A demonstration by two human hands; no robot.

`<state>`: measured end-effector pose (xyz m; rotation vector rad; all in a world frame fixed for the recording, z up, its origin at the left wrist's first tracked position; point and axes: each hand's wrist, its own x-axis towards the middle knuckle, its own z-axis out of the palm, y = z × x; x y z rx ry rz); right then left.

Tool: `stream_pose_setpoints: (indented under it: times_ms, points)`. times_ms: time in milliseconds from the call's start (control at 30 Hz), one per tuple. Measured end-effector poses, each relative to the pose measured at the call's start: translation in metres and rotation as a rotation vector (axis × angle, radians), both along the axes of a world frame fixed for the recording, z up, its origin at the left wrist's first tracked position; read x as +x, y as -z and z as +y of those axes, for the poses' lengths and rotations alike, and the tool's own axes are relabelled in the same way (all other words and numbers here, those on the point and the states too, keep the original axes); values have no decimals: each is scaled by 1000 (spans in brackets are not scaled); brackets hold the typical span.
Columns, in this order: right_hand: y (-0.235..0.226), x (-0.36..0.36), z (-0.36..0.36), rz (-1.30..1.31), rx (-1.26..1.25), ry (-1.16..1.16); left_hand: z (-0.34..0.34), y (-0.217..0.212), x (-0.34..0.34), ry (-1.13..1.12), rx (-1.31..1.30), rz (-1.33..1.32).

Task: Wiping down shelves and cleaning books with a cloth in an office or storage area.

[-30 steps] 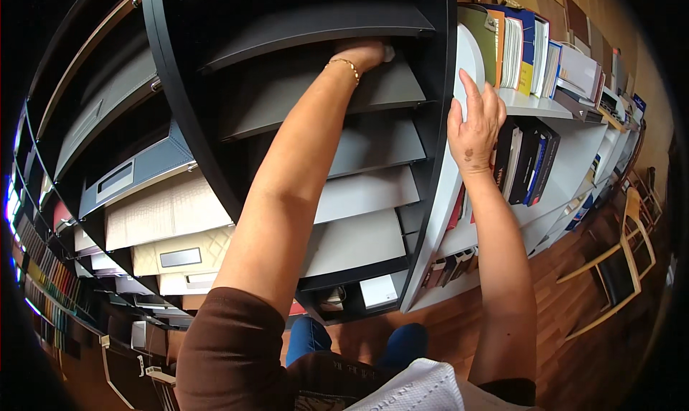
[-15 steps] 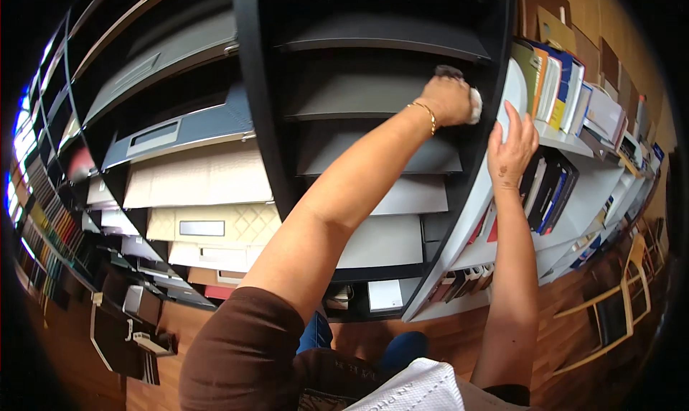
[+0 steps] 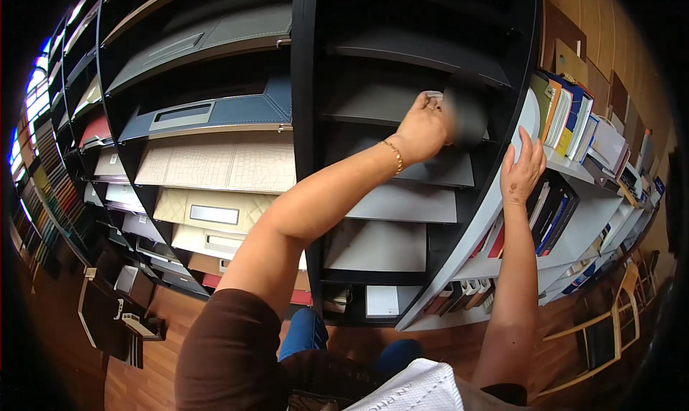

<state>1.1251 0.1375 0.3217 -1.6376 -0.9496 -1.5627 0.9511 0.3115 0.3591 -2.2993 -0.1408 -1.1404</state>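
My left hand (image 3: 422,129) reaches into the black shelf unit (image 3: 307,145) and presses a small white cloth (image 3: 433,96) against a dark grey sample board (image 3: 402,102) on an upper shelf. A thin gold bracelet sits on that wrist. My right hand (image 3: 522,171) rests flat, fingers spread, on the white rounded edge of the neighbouring bookshelf (image 3: 527,124) and holds nothing. Grey boards (image 3: 403,203) lie on the shelves below my left hand.
Left of the black unit, sloped shelves hold blue, cream and beige sample books (image 3: 215,167). Upright books and binders (image 3: 574,124) fill the white shelf on the right. A wooden floor (image 3: 165,339) lies below, with a folded white cloth (image 3: 423,389) at my waist.
My view has swung right and closer to the shelves. My left hand has shifted left along the shelf with the cloth. My right hand stays on the white shelf edge.
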Motion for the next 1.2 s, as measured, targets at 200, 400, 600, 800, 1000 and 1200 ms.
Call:
stream_pose_setpoints:
  times_ms: [200, 400, 600, 800, 1000, 1200]
  points:
    - [-2, -5, -4, 15, -17, -5, 30, 6, -54, -35, 89, -35]
    - [-3, -4, -7, 39, -61, 9, 41, 2, -105, -288, 177, 94]
    - [-4, -4, -12, 70, -82, 25, 44, -5, -137, -389, 272, 130]
    - [-3, -5, -10, 56, -72, 11, 48, -4, -159, -366, 319, 35]
    - [-5, -6, -10, 66, -82, -11, 48, -2, -158, -616, 458, 155]
    - [-1, -10, -7, 80, -54, 1, 17, -33, -178, -433, 197, 278]
